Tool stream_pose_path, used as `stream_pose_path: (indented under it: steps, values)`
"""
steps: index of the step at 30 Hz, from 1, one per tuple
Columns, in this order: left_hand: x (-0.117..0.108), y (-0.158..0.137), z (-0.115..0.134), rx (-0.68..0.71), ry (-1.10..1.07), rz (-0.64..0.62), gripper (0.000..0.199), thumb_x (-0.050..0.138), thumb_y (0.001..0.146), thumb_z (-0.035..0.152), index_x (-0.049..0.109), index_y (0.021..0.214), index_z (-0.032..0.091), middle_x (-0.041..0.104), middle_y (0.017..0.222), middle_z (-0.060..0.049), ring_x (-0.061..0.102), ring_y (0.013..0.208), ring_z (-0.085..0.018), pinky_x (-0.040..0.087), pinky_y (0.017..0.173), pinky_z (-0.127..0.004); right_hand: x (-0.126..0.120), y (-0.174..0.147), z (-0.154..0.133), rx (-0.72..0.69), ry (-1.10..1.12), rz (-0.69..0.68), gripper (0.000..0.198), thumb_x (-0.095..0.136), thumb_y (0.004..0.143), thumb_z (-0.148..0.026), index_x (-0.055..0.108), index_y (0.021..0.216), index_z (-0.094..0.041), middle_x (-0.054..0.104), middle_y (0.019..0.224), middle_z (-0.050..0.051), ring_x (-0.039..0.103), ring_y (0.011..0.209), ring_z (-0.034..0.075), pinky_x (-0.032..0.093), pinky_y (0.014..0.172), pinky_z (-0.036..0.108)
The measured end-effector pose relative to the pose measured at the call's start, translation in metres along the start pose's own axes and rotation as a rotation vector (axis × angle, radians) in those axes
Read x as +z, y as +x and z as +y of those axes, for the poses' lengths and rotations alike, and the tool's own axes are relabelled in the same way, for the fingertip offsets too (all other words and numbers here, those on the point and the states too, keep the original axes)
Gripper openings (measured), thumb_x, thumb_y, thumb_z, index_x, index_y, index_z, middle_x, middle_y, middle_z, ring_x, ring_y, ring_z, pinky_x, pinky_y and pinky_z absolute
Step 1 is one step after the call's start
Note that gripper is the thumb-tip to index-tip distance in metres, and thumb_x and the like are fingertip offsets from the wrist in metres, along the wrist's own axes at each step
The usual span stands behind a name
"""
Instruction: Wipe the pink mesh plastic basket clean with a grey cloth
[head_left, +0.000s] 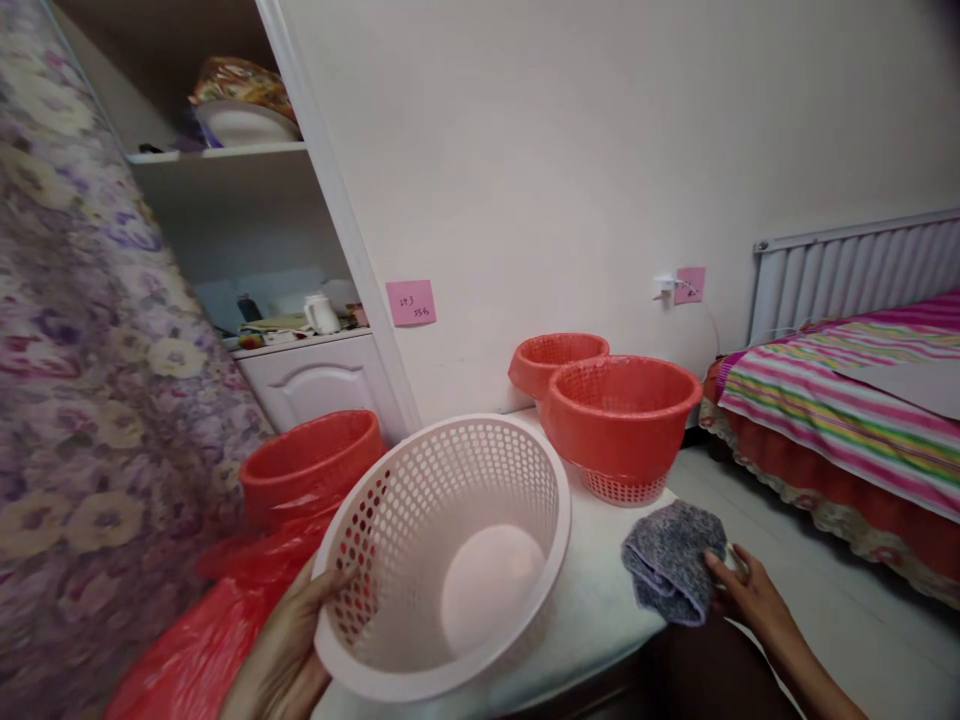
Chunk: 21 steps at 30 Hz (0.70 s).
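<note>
pink perforated basket (450, 560) is tilted up on its side, mouth toward the camera, lower rim over the near-left edge of the white table (592, 610). left hand (289, 650) holds it by the rim: thumb hooked over the edge at the left, rest of the fingers behind the wall, so can't see how firmly they wrap. one-sided grip on a light, tilted basket; risk is it rotates about the thumb and drops off the table edge onto the red plastic bag (217, 640) below.

right hand (750, 595) has its fingers pressed on a grey cloth (671, 570), bunched up at the table's near-right corner. part of the cloth hangs past the edge; if the hand lets go or drags outward it probably slides to the floor.

behind, two red baskets (622, 420) sit stacked or nested near the far right of the table, the front one perched on an inverted one by the look of it, can't tell for sure. they look top-heavy; swinging the pink basket right could knock them toward the bed (847, 400).

red tub (311, 465) stands left of the table, close to the pink basket's rim; a bump there is likely harmless.
</note>
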<state>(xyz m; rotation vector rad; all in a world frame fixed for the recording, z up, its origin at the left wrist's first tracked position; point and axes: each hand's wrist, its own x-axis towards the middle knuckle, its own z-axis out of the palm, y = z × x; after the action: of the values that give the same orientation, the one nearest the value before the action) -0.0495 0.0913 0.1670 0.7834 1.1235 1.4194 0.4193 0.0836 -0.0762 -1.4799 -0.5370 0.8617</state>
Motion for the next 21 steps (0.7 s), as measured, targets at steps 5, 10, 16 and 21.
stream_pose_path:
  steps: [5, 10, 16, 21]
  values:
    - [0.025, 0.007, 0.011, -0.063, -0.041, -0.089, 0.061, 0.049, 0.061, -0.012, 0.052, 0.118, 0.008, 0.073, 0.066, -0.009, 0.07, 0.053, -0.027, 0.06, 0.046, -0.043, -0.016, -0.032, 0.006, -0.133, -0.156, 0.156, 0.088, 0.058, 0.064, -0.066, 0.039, 0.135, -0.017, 0.063, 0.087, 0.006, 0.063, 0.073, 0.025, 0.051, 0.077, 0.042]
    - [0.037, 0.017, 0.008, -0.116, -0.11, -0.094, 0.035, 0.047, 0.071, -0.003, 0.059, 0.102, 0.005, 0.071, 0.062, -0.008, 0.067, 0.049, -0.022, 0.059, 0.045, -0.036, 0.005, -0.087, 0.003, -0.29, -0.317, 0.138, 0.051, 0.055, 0.071, -0.059, 0.059, 0.109, -0.025, 0.066, 0.097, 0.007, 0.062, 0.086, 0.026, 0.046, 0.084, 0.04]
    - [0.027, 0.017, -0.005, -0.077, -0.212, -0.15, 0.021, 0.051, 0.083, 0.016, 0.064, 0.098, 0.011, 0.073, 0.082, -0.007, 0.068, 0.069, -0.017, 0.059, 0.07, -0.032, 0.085, -0.153, 0.034, -0.391, -0.412, -0.624, 0.029, 0.051, 0.081, -0.046, 0.062, 0.092, -0.022, 0.07, 0.087, 0.005, 0.064, 0.083, 0.021, 0.048, 0.077, 0.03]
    - [-0.016, -0.003, -0.025, 0.002, -0.235, -0.119, 0.024, 0.054, 0.086, 0.031, 0.062, 0.106, 0.022, 0.07, 0.104, -0.004, 0.066, 0.092, -0.017, 0.056, 0.08, -0.031, 0.134, -0.179, 0.106, -0.215, -0.372, -1.015, 0.015, 0.056, 0.067, -0.022, 0.065, 0.077, -0.018, 0.068, 0.074, 0.007, 0.062, 0.074, 0.026, 0.046, 0.072, 0.04]
